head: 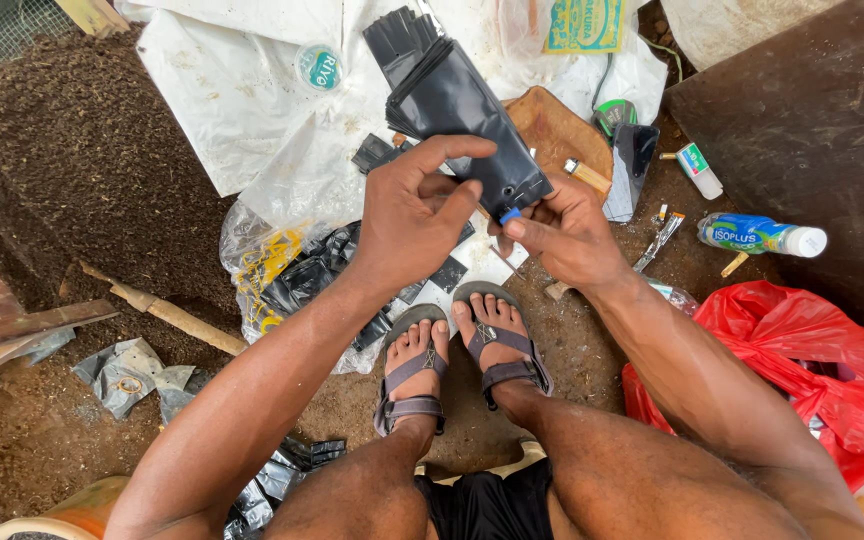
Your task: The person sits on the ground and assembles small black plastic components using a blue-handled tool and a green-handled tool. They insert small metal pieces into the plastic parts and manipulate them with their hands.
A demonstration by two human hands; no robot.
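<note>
Both hands work the low end of a black plastic bag

Head view: the left hand [414, 218] curls its fingers around the lower part of the black bag [467, 115], thumb crossing toward the right hand [564, 232], whose fingertips pinch narrowly at the bag's bottom corner beside a small blue piece [509, 215]. The bag hangs above the sandalled feet [457, 355] and white sheet [252, 90]. Judged best: keep the corner pinched flat and steady. Its long axis runs from upper left, mouth away, to lower right

The left hand [414, 215] hides the black bag's [467, 110] lower corner; the red plastic bag [812, 370] is cut off at the right edge.
</note>
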